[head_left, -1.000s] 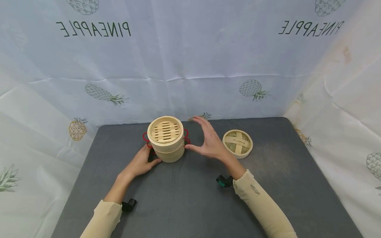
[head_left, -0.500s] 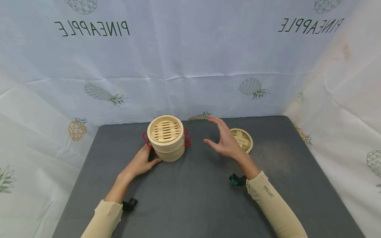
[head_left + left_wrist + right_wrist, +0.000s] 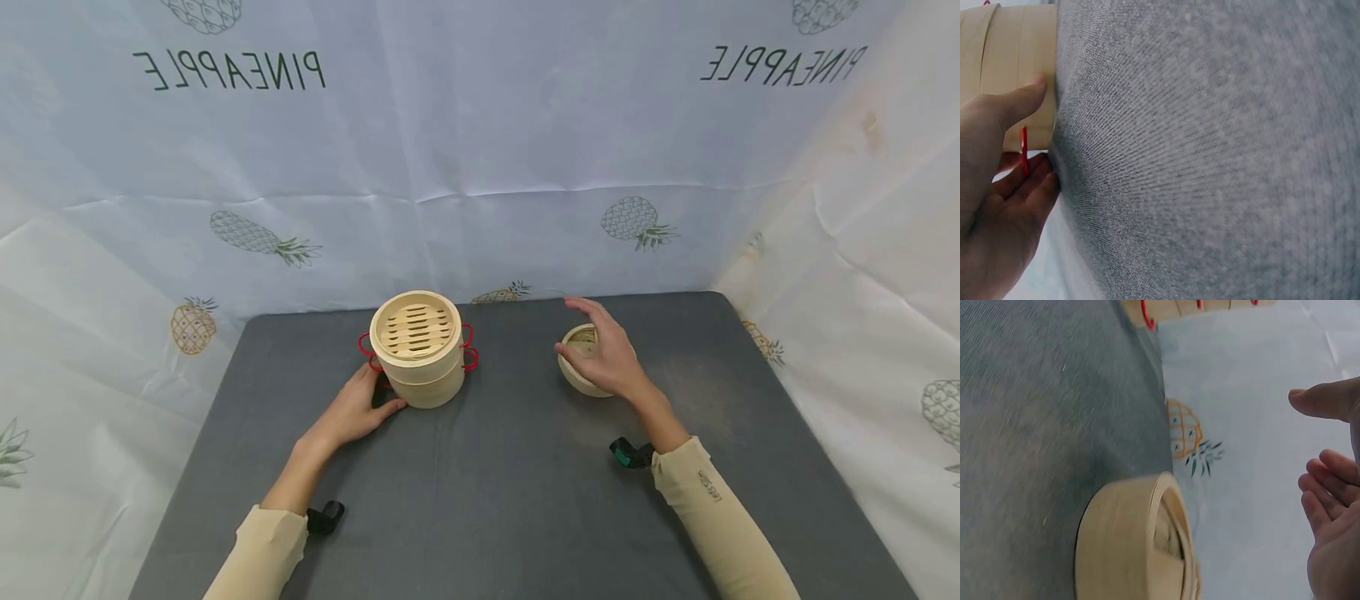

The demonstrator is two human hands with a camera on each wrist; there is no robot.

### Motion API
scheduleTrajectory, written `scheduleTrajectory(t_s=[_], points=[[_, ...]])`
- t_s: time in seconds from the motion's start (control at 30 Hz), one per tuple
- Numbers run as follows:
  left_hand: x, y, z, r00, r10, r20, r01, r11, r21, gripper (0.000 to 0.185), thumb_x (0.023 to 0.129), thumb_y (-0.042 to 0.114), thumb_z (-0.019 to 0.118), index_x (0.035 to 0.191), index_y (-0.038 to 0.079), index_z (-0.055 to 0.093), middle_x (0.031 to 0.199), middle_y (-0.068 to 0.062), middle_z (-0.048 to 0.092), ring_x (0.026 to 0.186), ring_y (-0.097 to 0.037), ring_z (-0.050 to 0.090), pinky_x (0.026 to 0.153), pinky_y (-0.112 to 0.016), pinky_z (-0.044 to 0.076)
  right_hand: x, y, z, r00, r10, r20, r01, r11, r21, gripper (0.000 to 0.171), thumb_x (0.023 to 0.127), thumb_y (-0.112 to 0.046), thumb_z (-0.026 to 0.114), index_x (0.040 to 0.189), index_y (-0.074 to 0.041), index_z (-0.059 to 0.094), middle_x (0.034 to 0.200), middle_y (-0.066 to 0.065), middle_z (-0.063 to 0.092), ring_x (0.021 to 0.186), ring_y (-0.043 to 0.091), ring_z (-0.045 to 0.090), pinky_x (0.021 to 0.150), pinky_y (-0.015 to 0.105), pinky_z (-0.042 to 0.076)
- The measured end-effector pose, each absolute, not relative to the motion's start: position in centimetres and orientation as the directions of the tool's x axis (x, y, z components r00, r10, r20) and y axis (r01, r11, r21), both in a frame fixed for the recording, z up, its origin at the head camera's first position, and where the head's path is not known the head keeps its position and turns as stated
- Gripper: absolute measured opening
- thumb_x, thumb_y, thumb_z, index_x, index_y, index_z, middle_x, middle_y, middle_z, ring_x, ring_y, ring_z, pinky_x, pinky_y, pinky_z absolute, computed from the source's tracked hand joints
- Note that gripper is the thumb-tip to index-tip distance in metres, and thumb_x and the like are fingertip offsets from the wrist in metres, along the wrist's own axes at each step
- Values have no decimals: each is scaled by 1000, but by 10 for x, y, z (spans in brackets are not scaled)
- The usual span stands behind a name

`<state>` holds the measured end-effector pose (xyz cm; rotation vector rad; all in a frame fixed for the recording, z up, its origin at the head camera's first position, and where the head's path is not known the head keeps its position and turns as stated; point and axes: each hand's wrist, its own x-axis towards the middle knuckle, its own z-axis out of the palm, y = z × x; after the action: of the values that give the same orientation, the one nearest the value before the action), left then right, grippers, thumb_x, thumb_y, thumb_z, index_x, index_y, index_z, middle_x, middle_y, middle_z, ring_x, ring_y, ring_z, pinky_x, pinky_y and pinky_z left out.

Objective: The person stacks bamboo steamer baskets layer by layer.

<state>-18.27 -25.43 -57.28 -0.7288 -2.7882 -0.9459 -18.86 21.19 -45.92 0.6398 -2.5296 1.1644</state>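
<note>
A stacked bamboo steamer point(image 3: 423, 385) with red loop handles stands upright toward the back of the table, its slatted top tier uncovered. My left hand point(image 3: 351, 412) holds its lower left side. In the left wrist view the thumb point(image 3: 1022, 103) lies against the pale wall, while the fingers curl near a red handle point(image 3: 1024, 150). To the right, the woven bamboo lid point(image 3: 579, 382) lies on the table, partly hidden under my right hand point(image 3: 607, 360). That hand hovers above it, thumb and fingers spread apart; the right wrist view shows a gap between the hand and the lid point(image 3: 1116, 544).
A dark grey table point(image 3: 465, 500) lies under everything. Pale pineapple-print cloth point(image 3: 480, 150) hangs behind its back edge and along both sides. A black wrist device shows on each arm, by the beige sleeves.
My right hand has moved rightward, away from the steamer, and is now over the lid. The left hand has stayed on the steamer, which has not moved.
</note>
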Motion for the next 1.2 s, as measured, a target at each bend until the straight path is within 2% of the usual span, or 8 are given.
scheduleTrajectory(t_s=[0.23, 0.33, 0.47, 0.6, 0.87, 1.03, 1.07, 1.2], points=[[-184, -253, -574, -890, 393, 232, 454, 709, 540, 84, 97, 49, 81, 163, 19, 39, 142, -12, 61, 121, -28, 67, 98, -53, 57, -190, 228, -472, -861, -265, 433, -502, 575, -646, 70, 93, -8, 85, 156, -3, 53, 156, 22, 58, 145, 45, 55, 115, 69, 45], [-177, -248, -561, -881, 397, 257, 471, 679, 564, 81, 98, 45, 82, 162, 16, 41, 138, -18, 62, 117, -31, 67, 95, -53, 57, -189, 233, -478, -859, -270, 436, -506, 582, -637, 66, 93, -7, 85, 153, -3, 56, 152, 21, 61, 141, 44, 58, 114, 67, 47], [-167, -239, -537, -881, 404, 246, 467, 663, 585, 82, 96, 31, 85, 162, 8, 41, 141, -25, 60, 120, -40, 66, 97, -58, 56, -189, 242, -485, -861, -278, 426, -502, 602, -622, 60, 92, -7, 86, 147, -3, 62, 147, 20, 66, 136, 43, 62, 110, 67, 50], [-163, -235, -527, -892, 397, 216, 445, 685, 577, 85, 95, 27, 86, 164, 7, 39, 145, -25, 59, 125, -41, 65, 100, -62, 55, -190, 252, -491, -873, -285, 396, -483, 617, -622, 54, 93, -8, 85, 142, -1, 65, 143, 20, 69, 133, 44, 65, 107, 68, 52], [-172, -244, -544, -873, 416, 254, 484, 673, 560, 84, 99, 37, 82, 166, 14, 36, 143, -24, 59, 124, -38, 65, 100, -55, 57, -193, 268, -501, -889, -259, 377, -450, 639, -624, 41, 94, -7, 84, 133, -1, 72, 132, 20, 75, 123, 45, 70, 96, 64, 57], [-166, -238, -533, -888, 398, 232, 457, 694, 557, 84, 98, 30, 84, 164, 10, 37, 144, -25, 59, 127, -40, 65, 102, -59, 56, -194, 277, -510, -884, -246, 398, -456, 646, -612, 33, 92, -6, 86, 124, -3, 77, 124, 16, 79, 116, 40, 74, 96, 53, 56], [-163, -236, -527, -890, 395, 228, 451, 691, 565, 84, 95, 23, 86, 163, 6, 38, 144, -26, 59, 127, -41, 65, 103, -60, 56, -194, 278, -512, -884, -243, 399, -454, 648, -612, 31, 92, -6, 86, 122, -3, 78, 123, 16, 80, 115, 39, 74, 97, 48, 57], [-163, -236, -527, -890, 396, 225, 450, 692, 565, 84, 96, 23, 85, 163, 6, 38, 144, -27, 59, 127, -41, 65, 103, -60, 56, -194, 283, -517, -902, -215, 374, -419, 639, -645, 27, 93, -8, 86, 119, -7, 80, 120, 14, 80, 113, 35, 73, 97, 21, 54]])
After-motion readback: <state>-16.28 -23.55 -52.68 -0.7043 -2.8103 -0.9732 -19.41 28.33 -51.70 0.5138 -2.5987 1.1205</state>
